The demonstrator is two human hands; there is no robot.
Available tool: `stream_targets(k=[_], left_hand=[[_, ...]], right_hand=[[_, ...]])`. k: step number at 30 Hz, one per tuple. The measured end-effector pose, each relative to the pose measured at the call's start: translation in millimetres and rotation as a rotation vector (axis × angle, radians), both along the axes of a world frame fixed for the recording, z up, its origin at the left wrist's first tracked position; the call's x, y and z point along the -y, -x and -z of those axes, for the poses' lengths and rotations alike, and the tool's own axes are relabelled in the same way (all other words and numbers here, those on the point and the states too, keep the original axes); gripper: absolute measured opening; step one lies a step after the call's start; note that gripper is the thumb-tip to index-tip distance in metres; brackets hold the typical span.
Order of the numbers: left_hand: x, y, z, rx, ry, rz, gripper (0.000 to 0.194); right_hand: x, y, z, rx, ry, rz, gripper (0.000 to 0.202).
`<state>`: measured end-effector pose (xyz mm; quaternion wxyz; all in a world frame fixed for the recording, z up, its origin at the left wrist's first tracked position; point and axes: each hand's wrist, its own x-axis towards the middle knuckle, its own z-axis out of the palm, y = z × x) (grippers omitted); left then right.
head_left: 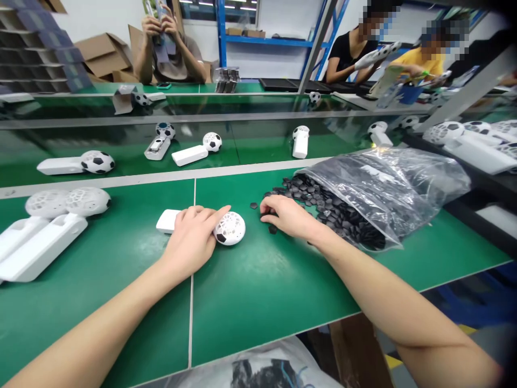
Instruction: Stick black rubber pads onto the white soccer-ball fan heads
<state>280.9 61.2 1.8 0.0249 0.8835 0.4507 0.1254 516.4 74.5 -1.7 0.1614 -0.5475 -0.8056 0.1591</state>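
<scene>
My left hand (189, 237) is closed over the body of a white handheld fan (165, 221), which lies flat on the green table. The fan's round football-patterned head (231, 228) shows past my fingers, with open white cells and one black patch by my fingertips. My right hand (288, 215) has thumb and forefinger curled together at the edge of a heap of black pentagon pieces (331, 207); a dark piece shows between the fingertips. One loose pentagon piece (253, 205) lies left of them and another piece (273, 229) just below. The heap spills from a clear plastic bag (388, 183).
White fans (44, 242) are stacked at the left. Beyond a pale rail, a green conveyor (250, 143) carries several football-headed fans. More fans (476, 140) sit in a black tray at the right. Several people stand or sit across the line, beside cardboard boxes (105, 54).
</scene>
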Motion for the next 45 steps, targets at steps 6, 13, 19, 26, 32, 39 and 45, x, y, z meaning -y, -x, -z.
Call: stream_targets(k=[6,13,19,26,32,39,45], left_hand=[[-4,2,4.8,0.043,0.024,0.038,0.059],[-7,6,3.7,0.058,0.122,0.056,0.065],[-1,4,-1.7,0.092,0.201,0.059,0.079],[5,-6,1.9,0.172,0.141,-0.04,0.065],[6,-6,2.5,0.181,0.137,-0.054,0.064],[6,-13,-1.7,0.291,0.106,-0.01,0.045],[11,-15,1.2,0.275,0.125,-0.004,0.073]], right_hand=[[14,8,-14.8,-0.348,-0.119,-0.285,0.012],[28,24,-11.5,-0.143,-0.432,-0.496,0.025],[31,39,-3.0,-0.115,-0.492,-0.577,0.024],[29,40,6.1,-0.45,-0.296,-0.305,0.011],[28,37,6.1,-0.473,-0.225,-0.309,0.005],[27,45,8.4,-0.641,0.076,-0.147,0.028],[-9,13,-2.9,-0.523,0.023,-0.006,0.018]])
